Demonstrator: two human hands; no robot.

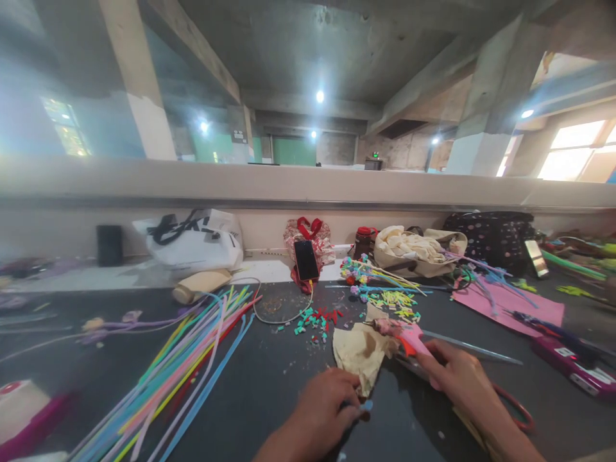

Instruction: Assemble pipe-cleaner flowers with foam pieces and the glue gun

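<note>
My right hand [457, 371] is wrapped round a pink glue gun [410, 336] with an orange trigger. The gun's nozzle points left over a crumpled, stained beige scrap [359, 350]. A long translucent glue stick [474, 346] extends to the right behind the gun. Close to the scrap's lower edge, my left hand [327, 404] is closed in a pinch. A small light blue piece [367, 405] pokes out from between its thumb and fingers. Beyond the scrap lie teal cut pieces [308, 321], red ones [330, 316] and yellow ones [392, 299].
A bundle of coloured fuzzy stems [192, 366] spreads across the left. A phone [307, 260] with a cable leans on a patterned bag at the back. Red-handled scissors [517, 407] lie partly under my right forearm. A pink sheet [510, 301] and a purple box [572, 366] are at right.
</note>
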